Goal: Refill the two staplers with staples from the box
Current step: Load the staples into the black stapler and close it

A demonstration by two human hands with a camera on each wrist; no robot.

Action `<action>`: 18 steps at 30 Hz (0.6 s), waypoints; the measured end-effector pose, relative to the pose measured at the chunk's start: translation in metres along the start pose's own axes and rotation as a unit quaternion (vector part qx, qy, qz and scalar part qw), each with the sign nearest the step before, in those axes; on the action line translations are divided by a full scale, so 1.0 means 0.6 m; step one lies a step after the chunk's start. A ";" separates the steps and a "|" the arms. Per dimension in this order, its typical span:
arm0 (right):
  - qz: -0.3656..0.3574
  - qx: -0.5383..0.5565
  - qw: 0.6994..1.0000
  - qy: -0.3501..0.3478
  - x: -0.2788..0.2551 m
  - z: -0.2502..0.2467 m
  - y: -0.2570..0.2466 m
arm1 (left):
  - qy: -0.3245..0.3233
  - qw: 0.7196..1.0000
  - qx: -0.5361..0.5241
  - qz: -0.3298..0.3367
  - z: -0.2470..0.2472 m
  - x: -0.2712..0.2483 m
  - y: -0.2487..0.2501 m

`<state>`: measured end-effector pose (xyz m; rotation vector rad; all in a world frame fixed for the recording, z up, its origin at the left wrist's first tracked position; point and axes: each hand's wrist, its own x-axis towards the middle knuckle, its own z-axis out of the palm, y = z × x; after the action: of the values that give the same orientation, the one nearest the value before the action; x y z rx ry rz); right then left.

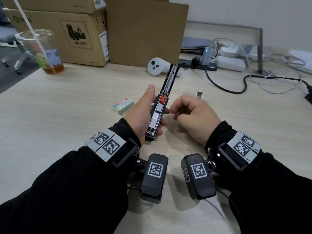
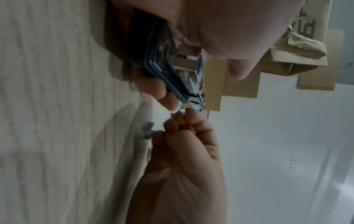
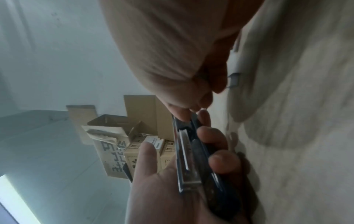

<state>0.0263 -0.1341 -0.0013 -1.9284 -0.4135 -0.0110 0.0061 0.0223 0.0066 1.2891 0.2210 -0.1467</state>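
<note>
A black stapler [image 1: 168,78] is gripped in my left hand [image 1: 156,107] just above the table, its lid swung open and pointing away from me. Silver staple strips and an orange pusher lie in its open channel. My right hand [image 1: 170,112] has its fingers curled, with the bunched fingertips [image 3: 184,115] touching the channel's side; I cannot see a staple between them. The small staple box [image 1: 122,105] lies on the table left of the stapler. Loose staple strips [image 3: 234,79] lie on the table under my right hand. A small silvery object [image 1: 199,95] sits beyond my right hand.
Along the back stand stacked cardboard boxes [image 1: 76,36], with a plastic cup of tea [image 1: 45,53] at the far left. A white controller [image 1: 157,66] lies behind the stapler's lid. Power strips and cables [image 1: 228,61] spread across the back right.
</note>
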 end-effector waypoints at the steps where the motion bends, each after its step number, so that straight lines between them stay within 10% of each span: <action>1: 0.008 -0.006 1.000 -0.028 -0.002 0.001 0.000 | 0.006 1.000 -0.006 0.002 0.000 0.000 0.001; 18: -0.040 -0.157 0.974 -0.157 -0.009 -0.012 -0.005 | 0.014 0.999 -0.029 0.008 -0.002 0.000 0.007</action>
<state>0.0215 -0.1414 0.0034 -2.2308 -0.7373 0.1883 0.0069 0.0247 0.0101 1.2351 0.2370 -0.1069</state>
